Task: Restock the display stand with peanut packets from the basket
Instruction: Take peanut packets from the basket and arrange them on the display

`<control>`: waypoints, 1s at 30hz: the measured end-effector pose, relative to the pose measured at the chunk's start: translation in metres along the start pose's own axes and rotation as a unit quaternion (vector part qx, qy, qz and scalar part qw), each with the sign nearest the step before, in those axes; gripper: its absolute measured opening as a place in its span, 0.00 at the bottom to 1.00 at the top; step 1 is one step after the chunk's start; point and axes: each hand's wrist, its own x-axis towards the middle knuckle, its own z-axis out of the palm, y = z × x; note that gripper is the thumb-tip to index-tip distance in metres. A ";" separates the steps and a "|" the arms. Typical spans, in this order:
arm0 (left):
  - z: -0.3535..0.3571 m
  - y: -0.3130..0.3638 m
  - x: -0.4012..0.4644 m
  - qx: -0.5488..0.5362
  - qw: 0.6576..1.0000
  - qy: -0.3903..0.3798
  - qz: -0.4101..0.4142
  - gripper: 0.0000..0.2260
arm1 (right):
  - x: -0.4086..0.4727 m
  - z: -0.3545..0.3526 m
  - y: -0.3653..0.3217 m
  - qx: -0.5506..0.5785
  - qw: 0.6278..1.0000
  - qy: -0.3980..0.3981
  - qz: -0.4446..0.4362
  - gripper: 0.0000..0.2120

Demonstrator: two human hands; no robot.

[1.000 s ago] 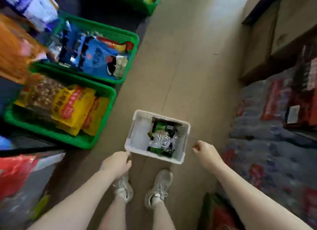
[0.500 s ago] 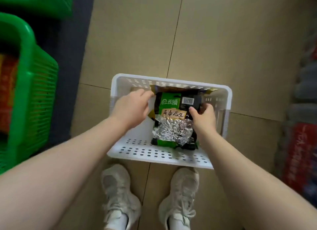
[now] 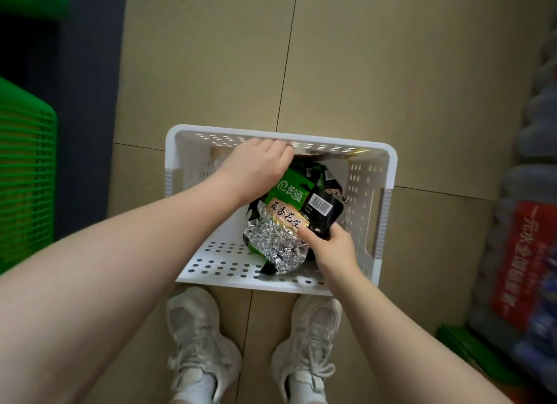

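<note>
A white perforated basket (image 3: 187, 138) stands on the floor just ahead of my shoes. Inside it lie green, black and silver peanut packets (image 3: 289, 210), stacked and tilted. My right hand (image 3: 333, 247) grips the lower right edge of the top packet, thumb on its face. My left hand (image 3: 256, 165) reaches into the far left of the basket, fingers curled over the upper ends of the packets. The display stand is only partly visible as green baskets at the left edge.
A green slatted basket (image 3: 27, 168) of the stand juts in at the left, above a dark base. Shrink-wrapped packs of water bottles (image 3: 524, 259) are stacked along the right. My shoes (image 3: 199, 337) stand close against the basket's near wall.
My view has dropped closer to the basket. Both hands went from its rim into it; the right one has tilted the top packet, and the left has slid farther over the packets.
</note>
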 end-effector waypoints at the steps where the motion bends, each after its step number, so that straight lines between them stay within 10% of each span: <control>1: 0.001 0.003 0.003 -0.002 1.000 -0.015 -0.011 0.12 | 0.002 0.001 0.000 -0.037 0.999 -0.007 -0.013 0.08; 10: -0.012 0.009 0.016 0.002 0.992 -0.109 -0.069 0.15 | 0.005 0.004 -0.005 -0.054 0.998 -0.007 -0.036 0.18; 17: -0.066 -0.036 -0.038 -0.124 0.987 0.074 -0.066 0.07 | 0.011 0.049 -0.013 -0.079 0.997 0.018 0.016 0.26; 24: -0.105 -0.059 -0.084 -0.033 0.995 0.045 -0.084 0.05 | -0.036 0.029 -0.047 -0.080 0.995 -0.003 -0.053 0.17; 30: -0.187 -0.061 -0.141 -0.001 0.995 0.069 -0.077 0.14 | -0.133 -0.022 -0.129 -0.301 0.945 -0.084 -0.095 0.18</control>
